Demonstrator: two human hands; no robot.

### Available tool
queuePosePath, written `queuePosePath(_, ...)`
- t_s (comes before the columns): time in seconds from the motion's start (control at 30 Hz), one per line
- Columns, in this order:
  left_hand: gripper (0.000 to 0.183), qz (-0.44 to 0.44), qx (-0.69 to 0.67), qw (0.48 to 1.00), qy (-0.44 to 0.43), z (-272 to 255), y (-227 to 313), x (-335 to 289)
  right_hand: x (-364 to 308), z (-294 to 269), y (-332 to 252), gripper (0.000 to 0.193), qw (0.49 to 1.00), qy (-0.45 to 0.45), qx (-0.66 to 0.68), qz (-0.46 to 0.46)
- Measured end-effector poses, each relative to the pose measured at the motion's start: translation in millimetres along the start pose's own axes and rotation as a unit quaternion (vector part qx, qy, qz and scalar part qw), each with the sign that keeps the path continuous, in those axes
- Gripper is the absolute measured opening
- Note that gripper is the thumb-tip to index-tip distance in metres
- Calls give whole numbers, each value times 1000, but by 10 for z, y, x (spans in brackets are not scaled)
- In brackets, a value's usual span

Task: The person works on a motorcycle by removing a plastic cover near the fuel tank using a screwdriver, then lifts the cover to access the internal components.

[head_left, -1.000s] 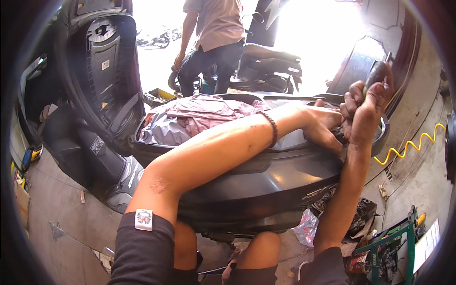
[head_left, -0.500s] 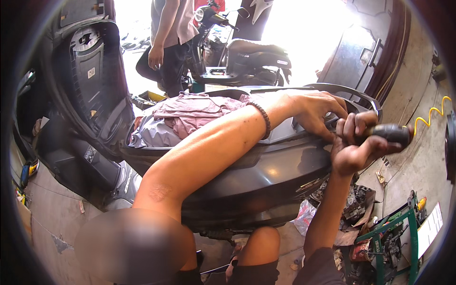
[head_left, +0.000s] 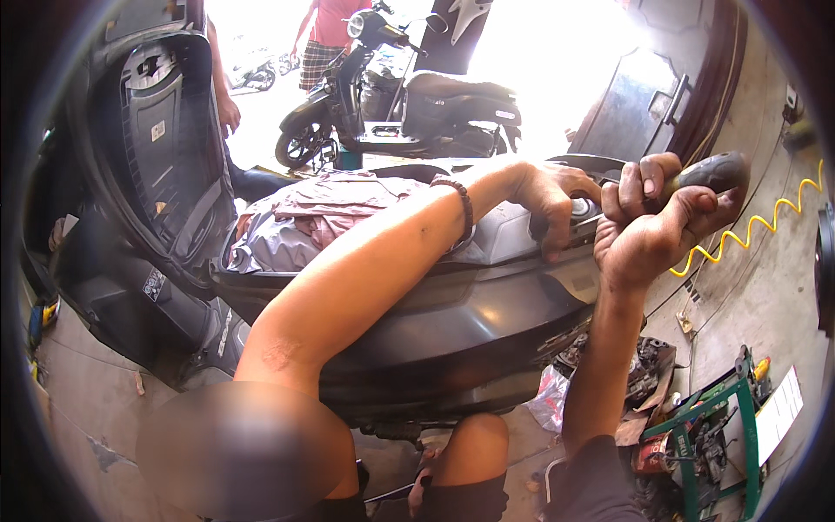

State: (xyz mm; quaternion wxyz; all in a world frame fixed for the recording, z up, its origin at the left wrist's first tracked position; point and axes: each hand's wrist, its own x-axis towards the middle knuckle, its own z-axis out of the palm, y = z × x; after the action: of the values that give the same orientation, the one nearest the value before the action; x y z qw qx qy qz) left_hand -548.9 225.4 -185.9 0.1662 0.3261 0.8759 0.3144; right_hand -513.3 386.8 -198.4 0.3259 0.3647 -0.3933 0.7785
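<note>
A dark scooter [head_left: 435,322] stands across in front of me with its seat raised at the left. Crumpled pinkish-grey cloth [head_left: 348,204] fills the compartment under it. My left hand [head_left: 550,202], a beaded bracelet on its wrist, reaches over the tail; its thumb hangs apart from the bent fingers and it holds nothing I can see. In my right hand [head_left: 639,222], beside the tail's right end, is a screwdriver [head_left: 713,172] with a thick black handle. The fingers wrap the handle, which tilts up to the right. Its shaft and tip are hidden.
Another black scooter [head_left: 435,109] stands in the bright doorway, with a person in red [head_left: 335,35] behind it. A yellow coiled hose [head_left: 748,235] hangs at the right. Below lie a green metal frame [head_left: 748,435], greasy engine parts [head_left: 648,357] and a plastic bag [head_left: 548,400].
My right hand has raised the screwdriver and tilted its handle upward. My left hand has drawn slightly left, its fingers further from the right hand. The bystander near the doorway has moved left.
</note>
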Motion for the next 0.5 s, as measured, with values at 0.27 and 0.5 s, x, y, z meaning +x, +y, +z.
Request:
queuePosePath(0.27,87,-101,8,994,-30,18,-349,-304,-47,62,5,39,999,-23,-14,25)
queuePosePath(0.5,88,-67,0,998,7,43,-373,-321,-229,279,-119,36,999,32,-9,40)
